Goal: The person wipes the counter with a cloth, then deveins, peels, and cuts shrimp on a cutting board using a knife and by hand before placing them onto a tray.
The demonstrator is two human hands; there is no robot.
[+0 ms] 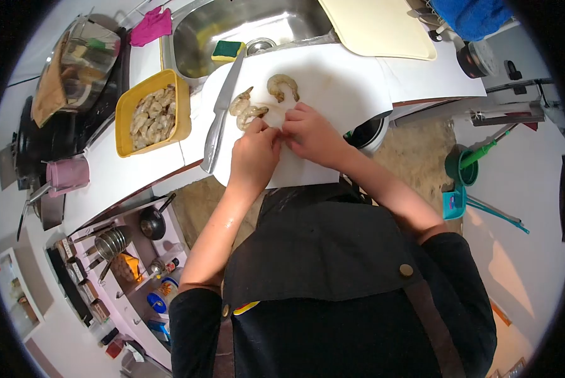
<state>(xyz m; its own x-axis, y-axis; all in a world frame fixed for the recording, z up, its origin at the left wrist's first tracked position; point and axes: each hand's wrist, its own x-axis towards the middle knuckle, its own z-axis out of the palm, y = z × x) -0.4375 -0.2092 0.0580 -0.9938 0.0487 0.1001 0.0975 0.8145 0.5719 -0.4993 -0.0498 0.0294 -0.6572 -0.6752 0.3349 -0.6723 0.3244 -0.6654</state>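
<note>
My left hand (255,153) and my right hand (312,133) meet above the near part of a white cutting board (339,79). The fingers of both are pinched together, and whatever lies between them is hidden. Just beyond my left fingertips are raw shrimp (240,104) in a small group, one so near that I cannot tell whether the hand touches it. Another curled shrimp (283,85) lies apart, beyond my right hand. Along the board's left side rests a large knife (219,116), its handle toward me.
A yellow tub (183,116) of shrimp stands left of the board. Behind is a steel sink (188,38) with a green and yellow sponge (227,50). A cream board (383,28) lies at the back right, and a bin (373,140) stands under the counter edge.
</note>
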